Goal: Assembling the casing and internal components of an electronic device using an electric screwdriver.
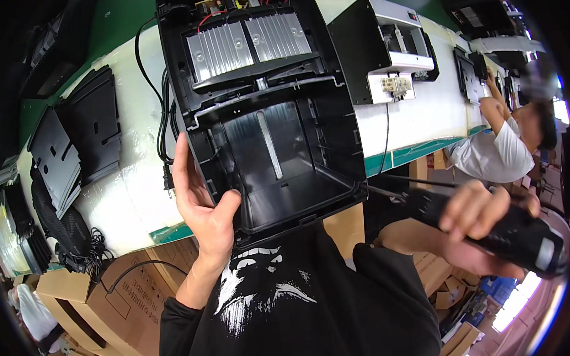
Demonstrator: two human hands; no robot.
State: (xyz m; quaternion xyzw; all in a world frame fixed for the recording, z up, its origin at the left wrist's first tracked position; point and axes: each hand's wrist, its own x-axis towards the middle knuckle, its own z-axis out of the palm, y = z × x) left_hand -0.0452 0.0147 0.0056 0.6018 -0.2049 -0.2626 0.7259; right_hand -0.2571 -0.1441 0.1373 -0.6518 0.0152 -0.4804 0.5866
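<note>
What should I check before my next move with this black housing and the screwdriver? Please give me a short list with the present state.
1. Left hand grips the black appliance housing at its left side: ok.
2. Right hand grips the power screwdriver: ok.
3. Screwdriver shaft points toward the housing's lower right corner: ok.
4. Shaft's tip engaged in a screw: cannot tell, the detail is too small.
5. Power plug apart from the screwdriver: ok, it is left of the housing.

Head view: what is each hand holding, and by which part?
Right hand: black power tool, gripped around its body. Left hand: black housing, held at its near left corner.
</note>
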